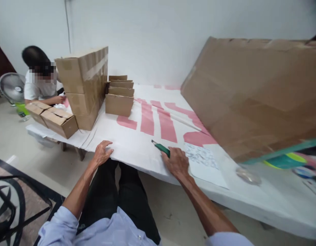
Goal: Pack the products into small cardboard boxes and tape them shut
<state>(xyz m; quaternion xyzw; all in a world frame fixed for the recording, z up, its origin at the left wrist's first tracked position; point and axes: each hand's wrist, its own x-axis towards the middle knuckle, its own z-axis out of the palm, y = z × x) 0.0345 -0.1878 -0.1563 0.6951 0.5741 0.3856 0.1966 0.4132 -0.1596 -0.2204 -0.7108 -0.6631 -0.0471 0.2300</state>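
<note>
In my right hand [176,162] is a green utility knife [161,148], its dark tip pointing up and to the left over the white-covered table [132,147]. A sheet of paper with a bluish pattern [202,162] lies just right of that hand. My left hand [103,153] rests by the table's front edge, its fingers apart and slightly curled, holding nothing. Beyond both hands, large pink-red markings [166,123] run across the white cover.
A big cardboard box [262,95] leans at the right, near a clear roll of tape [248,176]. Stacked cartons [81,78] and small open boxes [119,104] stand left. A co-worker [40,85] sits behind two narrow cartons [58,119], near a fan [12,87].
</note>
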